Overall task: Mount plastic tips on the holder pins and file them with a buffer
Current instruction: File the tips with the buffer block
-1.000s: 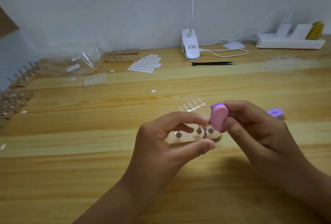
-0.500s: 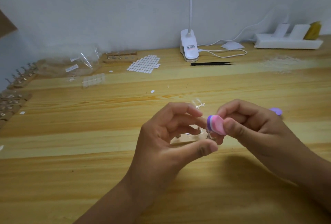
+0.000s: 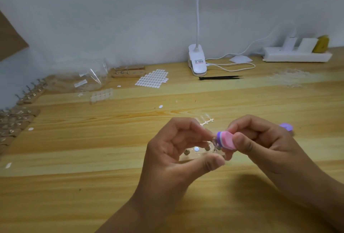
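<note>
My right hand point(image 3: 260, 143) pinches a small pink and purple buffer point(image 3: 225, 139), its purple edge turned to the left. The buffer meets a clear plastic tip point(image 3: 214, 139) at the right end of a wooden holder point(image 3: 197, 153) with metal pins. My left hand point(image 3: 173, 151) curls around the holder, thumb in front and fingertips on top near the tip. One white sticker dot sits on the holder between two pins. Much of the holder is hidden by my fingers.
A clear sprue of tips point(image 3: 206, 122) lies just behind my hands, and a second purple buffer point(image 3: 286, 127) to the right. Farther back: sticker sheet point(image 3: 152, 79), black tweezers point(image 3: 219, 77), clip lamp point(image 3: 197, 61), power strip point(image 3: 297, 56), more pin holders point(image 3: 128, 72), plastic bag point(image 3: 87, 82).
The buffer has tilted from upright to lying flatter and dropped onto the tip at the holder's right end. My left fingers closed in over the holder.
</note>
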Motion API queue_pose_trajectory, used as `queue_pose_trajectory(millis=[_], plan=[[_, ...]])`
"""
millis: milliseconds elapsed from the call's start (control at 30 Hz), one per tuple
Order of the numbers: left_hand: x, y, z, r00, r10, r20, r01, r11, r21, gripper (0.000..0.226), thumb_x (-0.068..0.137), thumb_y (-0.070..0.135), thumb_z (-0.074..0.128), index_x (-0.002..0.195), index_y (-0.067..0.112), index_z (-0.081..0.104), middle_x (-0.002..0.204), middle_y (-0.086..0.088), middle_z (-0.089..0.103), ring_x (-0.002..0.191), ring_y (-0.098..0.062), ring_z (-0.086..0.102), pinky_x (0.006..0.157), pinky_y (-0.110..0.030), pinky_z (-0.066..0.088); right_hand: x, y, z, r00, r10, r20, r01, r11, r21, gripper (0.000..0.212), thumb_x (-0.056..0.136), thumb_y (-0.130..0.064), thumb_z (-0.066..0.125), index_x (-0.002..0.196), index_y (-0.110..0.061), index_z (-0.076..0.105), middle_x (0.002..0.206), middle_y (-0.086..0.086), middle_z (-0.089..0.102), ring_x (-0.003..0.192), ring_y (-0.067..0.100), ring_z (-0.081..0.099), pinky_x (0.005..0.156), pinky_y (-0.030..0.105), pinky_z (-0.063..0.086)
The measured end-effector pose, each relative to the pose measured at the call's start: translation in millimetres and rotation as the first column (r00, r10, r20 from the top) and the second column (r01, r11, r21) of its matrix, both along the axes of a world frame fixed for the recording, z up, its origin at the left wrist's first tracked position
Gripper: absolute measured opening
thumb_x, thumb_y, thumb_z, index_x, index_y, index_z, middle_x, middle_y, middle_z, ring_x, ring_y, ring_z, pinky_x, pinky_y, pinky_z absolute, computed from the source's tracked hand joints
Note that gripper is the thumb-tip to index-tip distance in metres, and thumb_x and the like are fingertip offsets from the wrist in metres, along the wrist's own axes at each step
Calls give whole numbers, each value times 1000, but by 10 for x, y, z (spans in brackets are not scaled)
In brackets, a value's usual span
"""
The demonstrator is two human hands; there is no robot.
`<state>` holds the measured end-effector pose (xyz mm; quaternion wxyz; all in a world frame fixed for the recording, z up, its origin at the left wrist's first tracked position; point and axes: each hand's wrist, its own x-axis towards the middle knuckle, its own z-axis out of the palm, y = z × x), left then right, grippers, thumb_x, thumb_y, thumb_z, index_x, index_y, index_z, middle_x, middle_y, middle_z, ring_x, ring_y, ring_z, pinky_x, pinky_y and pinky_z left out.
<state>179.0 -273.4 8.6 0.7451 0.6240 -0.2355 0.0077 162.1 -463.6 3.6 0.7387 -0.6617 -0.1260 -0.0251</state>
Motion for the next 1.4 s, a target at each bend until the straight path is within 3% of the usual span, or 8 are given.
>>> queue_pose_trajectory(millis=[333,467,633,767,867,1167,1300,1400], plan=[[-20,-2,5,1000,3,-22,-4,999,-37,38,60,10,88,86,25,64,90,-8,75,85,-18,71,72,-22,54,-16,62,24,995,4,100,-5,1000,4,8,88,-29,71,87,-21,73,74,3,73,69,14,66,68,20,55],[-33,20,21,999,16,-35,-18,999,-49,37,60,12,88,85,26,64,91,-9,75,86,-20,71,72,-24,55,-24,36,-19,987,-64,145,73,996,-59,6,88,-22,68,90,-18,71,76,11,71,69,22,64,68,24,55],[-38,15,27,998,-12,-68,5,995,-103,36,60,6,85,82,23,62,89,-10,76,82,-20,72,68,-26,56,-41,74,-42,982,-34,183,48,996,-72,24,92,-42,69,95,-18,68,78,4,73,71,15,65,70,20,53],[-45,16,20,992,25,-123,-38,994,-106,36,57,9,85,75,25,59,89,-11,76,82,-19,72,68,-24,55,-25,10,-56,972,-100,213,131,982,-133,6,91,-21,65,91,-16,69,79,5,73,72,17,68,68,19,54],[-53,-10,13,992,-26,-126,7,990,-143,36,61,2,83,76,21,56,89,-15,75,80,-21,73,65,-24,55,-36,64,-33,957,-90,274,126,985,-118,18,93,-34,68,94,-16,69,80,2,73,72,13,68,69,16,52],[-39,0,9,994,-10,-111,-8,988,-157,39,62,4,82,71,25,50,89,-15,75,81,-21,72,68,-23,54,3,30,-85,955,-58,290,113,978,-176,19,95,-39,65,98,-21,67,77,-4,71,67,14,64,66,20,53],[-28,3,-10,986,-25,-162,-12,975,-224,37,63,2,81,69,24,52,89,-18,73,83,-22,72,69,-24,56,57,-78,-138,951,-64,303,166,930,-327,7,99,-27,63,95,-22,65,81,-10,70,71,6,64,69,13,48],[-3,-14,-20,984,-16,-180,-26,974,-226,33,64,4,80,70,23,54,91,-16,73,86,-20,72,71,-23,55,103,-135,-93,962,-109,250,163,965,-205,11,89,-17,62,96,-9,66,77,-5,70,69,6,63,69,15,51]])
